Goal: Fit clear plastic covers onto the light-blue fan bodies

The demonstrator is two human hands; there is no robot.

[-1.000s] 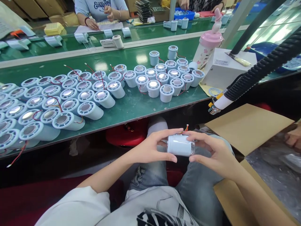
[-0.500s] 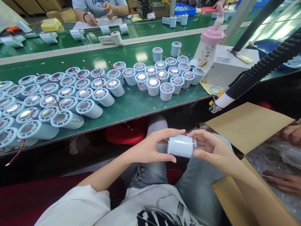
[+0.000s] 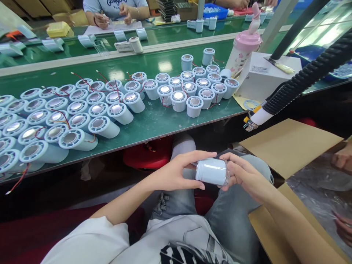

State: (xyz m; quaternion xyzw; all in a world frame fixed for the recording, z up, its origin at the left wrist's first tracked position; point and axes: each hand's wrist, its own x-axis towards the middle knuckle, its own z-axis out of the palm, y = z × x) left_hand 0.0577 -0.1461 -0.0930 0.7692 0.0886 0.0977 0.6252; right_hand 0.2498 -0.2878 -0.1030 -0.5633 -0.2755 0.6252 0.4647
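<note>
Over my lap I hold a pale blue cylinder [image 3: 211, 171] lying on its side. My left hand [image 3: 176, 173] grips its left end between thumb and fingers. My right hand [image 3: 243, 176] is curled round its right end, which looks clear or shiny. On the green bench [image 3: 154, 123] in front of me stand and lie many like cylinders [image 3: 118, 112] with metal discs on top, some trailing red wires [image 3: 62, 114].
A pink bottle [image 3: 243, 46] and a white box [image 3: 264, 75] stand at the bench's right. A black ribbed hose with a nozzle [image 3: 254, 119] hangs beside an open cardboard box [image 3: 288, 146]. Another person's hands [image 3: 342, 157] reach into the box. A person sits across the far bench.
My right fingers have closed further round the cylinder's right end, hiding the red wires seen there before. The other person's hands in the box have shifted.
</note>
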